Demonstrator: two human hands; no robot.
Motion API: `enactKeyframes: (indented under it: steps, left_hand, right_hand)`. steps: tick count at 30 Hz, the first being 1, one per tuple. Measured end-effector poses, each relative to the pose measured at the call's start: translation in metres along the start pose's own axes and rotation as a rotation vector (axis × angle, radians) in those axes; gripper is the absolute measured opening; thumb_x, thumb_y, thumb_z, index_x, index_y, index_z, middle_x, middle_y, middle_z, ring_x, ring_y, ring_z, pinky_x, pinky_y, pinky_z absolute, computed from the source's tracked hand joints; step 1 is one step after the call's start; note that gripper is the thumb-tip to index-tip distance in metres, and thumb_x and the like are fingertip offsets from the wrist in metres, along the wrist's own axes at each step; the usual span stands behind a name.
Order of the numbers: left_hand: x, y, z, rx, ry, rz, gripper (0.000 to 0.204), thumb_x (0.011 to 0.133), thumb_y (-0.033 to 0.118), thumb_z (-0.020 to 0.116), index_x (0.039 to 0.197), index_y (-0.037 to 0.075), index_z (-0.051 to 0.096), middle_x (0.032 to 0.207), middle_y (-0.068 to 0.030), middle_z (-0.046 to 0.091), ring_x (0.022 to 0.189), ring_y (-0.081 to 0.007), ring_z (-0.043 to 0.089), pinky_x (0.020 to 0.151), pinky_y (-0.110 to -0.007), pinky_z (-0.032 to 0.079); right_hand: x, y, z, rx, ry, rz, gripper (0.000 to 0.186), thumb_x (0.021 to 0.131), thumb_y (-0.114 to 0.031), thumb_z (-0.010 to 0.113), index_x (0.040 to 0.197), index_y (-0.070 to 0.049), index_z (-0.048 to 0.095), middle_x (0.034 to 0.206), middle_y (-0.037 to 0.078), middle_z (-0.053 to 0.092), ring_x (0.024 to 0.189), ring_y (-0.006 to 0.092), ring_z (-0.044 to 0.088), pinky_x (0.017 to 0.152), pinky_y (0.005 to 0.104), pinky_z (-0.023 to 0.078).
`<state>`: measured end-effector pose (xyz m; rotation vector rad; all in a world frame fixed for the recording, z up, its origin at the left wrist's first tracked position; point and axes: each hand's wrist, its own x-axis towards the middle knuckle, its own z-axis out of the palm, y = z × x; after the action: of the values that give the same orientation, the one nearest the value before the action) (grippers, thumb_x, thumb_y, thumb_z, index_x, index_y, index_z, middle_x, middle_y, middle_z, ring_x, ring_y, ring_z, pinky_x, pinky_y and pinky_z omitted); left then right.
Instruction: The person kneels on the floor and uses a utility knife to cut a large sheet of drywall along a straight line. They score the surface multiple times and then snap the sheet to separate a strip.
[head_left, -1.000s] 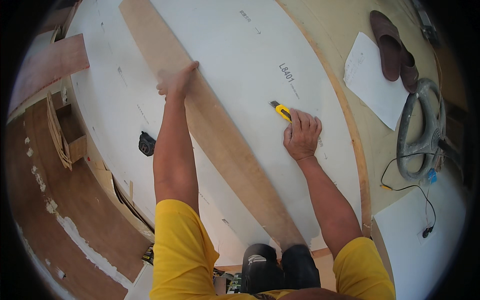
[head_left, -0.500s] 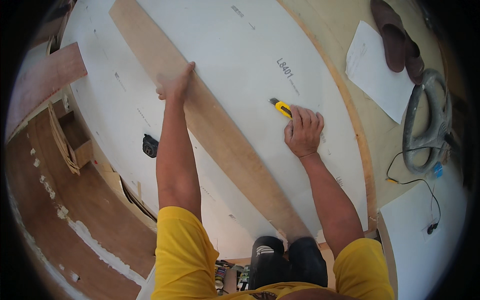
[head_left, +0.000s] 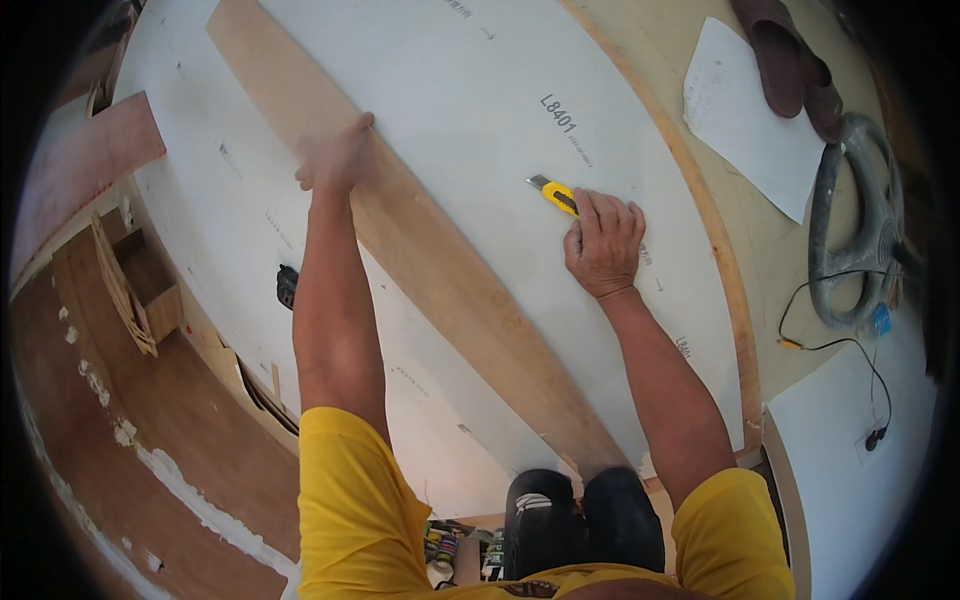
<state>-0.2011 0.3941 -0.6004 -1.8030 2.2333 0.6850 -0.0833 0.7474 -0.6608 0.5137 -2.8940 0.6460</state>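
A long, thin plywood strip (head_left: 440, 270) lies diagonally across a large white panel (head_left: 470, 120) with printed marks. My left hand (head_left: 335, 155) spans the strip toward its far end, thumb at the right edge and fingers at the left; it is slightly blurred. Right of the strip, my right hand (head_left: 606, 243) is closed around a yellow utility knife (head_left: 560, 198). The knife's metal tip points to the far left, apart from the strip. Beside my left forearm sits a black tape measure (head_left: 286, 287), partly hidden by that arm.
Dark slippers (head_left: 775, 55) and a white paper sheet (head_left: 750, 120) lie at the far right. Nearer are a grey ring-shaped tool (head_left: 850, 230) and a black cable (head_left: 870, 375). On the left stand an open wooden box (head_left: 150, 285) and a reddish board (head_left: 90, 165).
The whole view has shifted slightly, and my left forearm now covers more of the tape measure. Both hands keep their holds, with little movement against the panel.
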Motion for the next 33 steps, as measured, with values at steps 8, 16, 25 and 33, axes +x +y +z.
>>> enactKeyframes:
  steps: [8, 16, 25, 33]
  left_hand:
    - [0.005, -0.006, 0.002, 0.001, 0.017, 0.024, 0.138, 0.053, 0.058, 0.089, 0.154, 0.005, 0.013, 0.150, -0.0260, 0.025, 0.138, -0.0414, 0.032, 0.107, -0.054, 0.040]
    - [0.000, -0.010, 0.002, -0.076, 0.020, 0.090, 0.127, 0.057, 0.052, 0.089, 0.147, -0.008, 0.022, 0.145, -0.0335, 0.023, 0.136, -0.0444, 0.026, 0.106, -0.050, 0.041]
    - [0.004, -0.008, 0.002, -0.033, 0.030, 0.051, 0.126, 0.054, 0.054, 0.090, 0.144, -0.008, 0.026, 0.144, -0.0326, 0.026, 0.134, -0.0448, 0.029, 0.102, -0.049, 0.046]
    - [0.012, -0.019, 0.018, 0.074, 0.053, 0.069, 0.134, 0.057, 0.068, 0.082, 0.157, 0.012, 0.014, 0.153, -0.0268, 0.019, 0.140, -0.0434, 0.023, 0.110, -0.059, 0.033]
  right_hand:
    - [0.000, -0.002, 0.000, -0.018, -0.018, 0.000, 0.053, 0.078, -0.012, 0.064, 0.131, -0.011, 0.057, 0.124, 0.003, 0.055, 0.117, 0.0222, 0.051, 0.106, 0.0492, 0.034]
    - [0.000, -0.001, 0.000, -0.031, -0.009, -0.009, 0.053, 0.078, -0.012, 0.063, 0.131, -0.010, 0.058, 0.122, 0.004, 0.056, 0.116, 0.0230, 0.051, 0.106, 0.0491, 0.035]
    - [0.000, -0.002, 0.003, -0.020, 0.032, -0.015, 0.054, 0.076, -0.011, 0.063, 0.129, -0.011, 0.056, 0.122, 0.002, 0.056, 0.115, 0.0215, 0.050, 0.103, 0.0487, 0.034]
    - [-0.001, -0.001, 0.000, 0.017, 0.046, -0.007, 0.050, 0.076, -0.010, 0.064, 0.125, -0.009, 0.060, 0.117, 0.002, 0.058, 0.112, 0.0212, 0.052, 0.102, 0.0484, 0.034]
